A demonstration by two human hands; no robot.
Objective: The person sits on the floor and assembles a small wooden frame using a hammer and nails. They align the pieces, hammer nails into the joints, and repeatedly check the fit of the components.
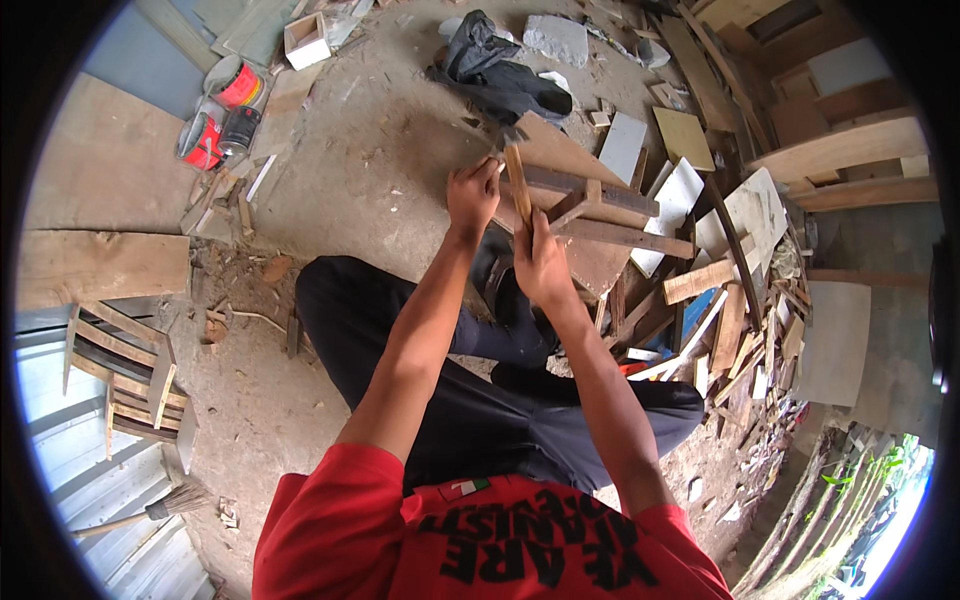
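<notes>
While the right hand (pixel 540 265) is clamped round the wooden handle of a hammer (pixel 517 185), the left hand (pixel 472 192) pinches closed on the dark wooden frame (pixel 590 205) lying on the ground just beyond the knees. Because those fingers sit right beside the hammer head, a glancing blow could likely catch them or split the slat. Far left, two red paint cans (pixel 225 110) lie tipped; their contents cannot be seen.
</notes>
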